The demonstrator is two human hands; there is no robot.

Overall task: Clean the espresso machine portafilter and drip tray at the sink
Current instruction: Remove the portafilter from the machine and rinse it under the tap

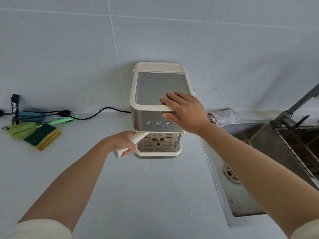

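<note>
Portafilter handle (136,140) juts from coffee machine (158,94) on table (155,187), left hand (120,144) fingers curled round it. Right hand (185,110) fingers spread flat on machine top. Drip tray (160,153) in machine base, coffee-stained; sink (241,195) to right.

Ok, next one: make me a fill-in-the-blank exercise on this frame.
1. The left hand grips the portafilter by its ____.
2. The right hand lies flat on the ____ of the espresso machine.
3. The sponge lies to the machine's ____.
4. The sink is on the machine's ____.
Missing words: handle; top; left; right.
</note>
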